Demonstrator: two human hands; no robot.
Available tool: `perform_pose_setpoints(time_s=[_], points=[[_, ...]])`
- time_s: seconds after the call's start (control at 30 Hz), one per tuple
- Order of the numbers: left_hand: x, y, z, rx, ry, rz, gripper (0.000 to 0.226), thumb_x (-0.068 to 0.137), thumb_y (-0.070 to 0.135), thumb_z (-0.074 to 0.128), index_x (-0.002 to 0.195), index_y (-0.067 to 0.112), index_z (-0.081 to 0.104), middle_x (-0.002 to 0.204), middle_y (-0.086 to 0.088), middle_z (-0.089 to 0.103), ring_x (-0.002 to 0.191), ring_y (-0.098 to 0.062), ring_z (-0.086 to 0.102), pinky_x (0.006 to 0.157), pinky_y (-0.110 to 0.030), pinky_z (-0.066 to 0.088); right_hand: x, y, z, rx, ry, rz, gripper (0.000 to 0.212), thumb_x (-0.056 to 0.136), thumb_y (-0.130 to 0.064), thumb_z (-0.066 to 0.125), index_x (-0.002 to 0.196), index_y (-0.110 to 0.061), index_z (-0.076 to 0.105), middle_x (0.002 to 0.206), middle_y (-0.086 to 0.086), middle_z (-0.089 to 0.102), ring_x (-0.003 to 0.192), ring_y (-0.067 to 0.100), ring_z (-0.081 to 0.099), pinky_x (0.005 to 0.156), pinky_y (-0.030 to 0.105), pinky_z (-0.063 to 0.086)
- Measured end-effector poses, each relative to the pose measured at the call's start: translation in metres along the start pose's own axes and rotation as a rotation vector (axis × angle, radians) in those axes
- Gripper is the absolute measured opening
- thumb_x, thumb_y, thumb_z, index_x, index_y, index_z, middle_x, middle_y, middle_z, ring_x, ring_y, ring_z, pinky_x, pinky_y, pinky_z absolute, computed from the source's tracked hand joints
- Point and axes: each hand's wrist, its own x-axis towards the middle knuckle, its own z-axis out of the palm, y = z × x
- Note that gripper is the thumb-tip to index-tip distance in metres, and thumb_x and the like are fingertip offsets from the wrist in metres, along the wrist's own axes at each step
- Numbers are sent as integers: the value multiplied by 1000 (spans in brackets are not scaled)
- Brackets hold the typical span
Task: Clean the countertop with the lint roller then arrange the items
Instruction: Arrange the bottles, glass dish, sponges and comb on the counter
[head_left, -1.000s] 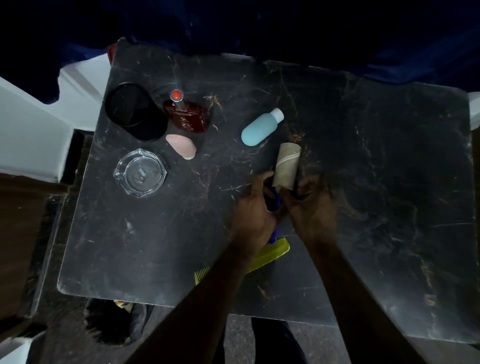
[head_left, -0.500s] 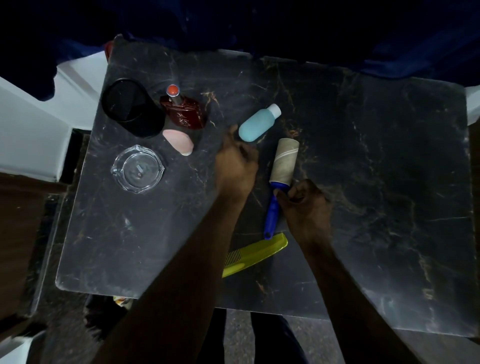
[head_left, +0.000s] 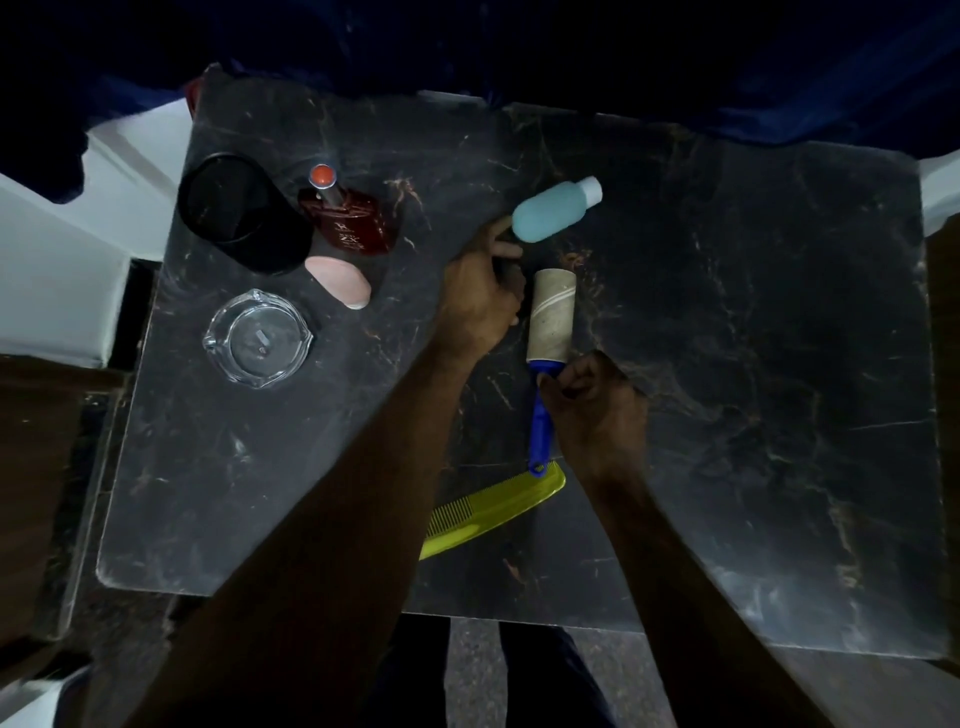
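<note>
The lint roller (head_left: 551, 317) lies on the dark marble countertop (head_left: 753, 364), with its worn paper roll pointing away and its blue handle pointing toward me. My right hand (head_left: 597, 410) grips the handle just below the roll. My left hand (head_left: 475, 301) is to the left of the roll, its fingertips touching the lower end of a light blue bottle (head_left: 550, 210) that lies on its side. A yellow-green comb (head_left: 498, 506) lies near the front, touching the handle's tip and partly hidden under my left forearm.
At the back left stand a black cup (head_left: 244, 213) and a red perfume bottle (head_left: 353, 223). A pink oval piece (head_left: 340, 280) and a glass ashtray (head_left: 257, 338) sit in front of them. The countertop's front edge is close to my body.
My left hand let go of the lint roller and moved up and left to the blue bottle. My right hand kept its hold on the handle, and the roller now lies straighter.
</note>
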Motion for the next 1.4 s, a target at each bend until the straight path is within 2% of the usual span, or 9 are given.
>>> perform_pose_setpoints(time_s=[0.23,0.47,0.6,0.7,0.8,0.97,1.1,1.3,1.4], points=[[-61,-18,-16,24,37,23,40,97,5,61,135,14,66,117,0,74,95,-14,73,79,-43,66,-1,-4,-3,-4,4,-13,20,84,-28,75,77,-16,61,69,-5,64,63,17,62,67,42,56],[-151,-39,-29,264,-68,73,28,91,20,74,119,23,73,96,10,76,78,-7,68,78,-37,61,-1,-5,-8,19,2,-22,16,85,-26,74,78,-16,63,69,-6,66,63,14,64,66,37,56],[-190,-50,-28,591,-181,89,38,81,52,74,115,34,69,110,13,70,104,-17,67,81,-39,60,-1,1,-12,1,11,-31,15,85,-25,73,81,-14,63,70,-6,66,62,15,65,62,30,53],[-210,-55,-28,727,-184,162,49,72,59,75,114,33,70,120,5,67,113,-22,66,77,-40,60,-1,6,-16,-18,11,-46,16,86,-23,73,79,-18,59,68,-8,63,59,10,62,58,18,48],[-221,-58,-27,775,-164,208,55,66,57,80,113,30,72,120,1,67,113,-25,66,79,-39,60,0,10,-18,-26,-3,-43,15,87,-24,72,82,-15,61,73,-2,66,64,17,65,63,31,54],[-223,-58,-28,792,-215,156,42,68,51,81,104,31,69,117,2,66,120,-25,64,88,-41,58,1,15,-19,-28,-18,-47,16,87,-25,73,84,-16,60,78,-1,66,68,15,65,63,31,55],[-215,-53,-25,821,-314,47,48,77,56,76,117,33,63,132,5,60,136,-21,53,102,-39,49,2,16,-19,-5,-38,-38,15,87,-24,73,84,-17,60,79,-1,66,71,19,67,70,41,61],[-195,-48,-48,484,-372,-98,17,92,41,74,102,34,63,97,17,70,92,-7,69,79,-26,52,6,22,-20,8,-78,-18,17,88,-27,73,83,-18,59,77,-1,66,67,18,67,66,42,62],[-176,-44,-54,160,-179,-152,18,92,17,78,97,30,66,85,15,72,80,1,69,80,-22,55,8,25,-18,16,-84,-8,19,88,-27,74,82,-17,59,78,1,66,69,21,68,68,43,61]])
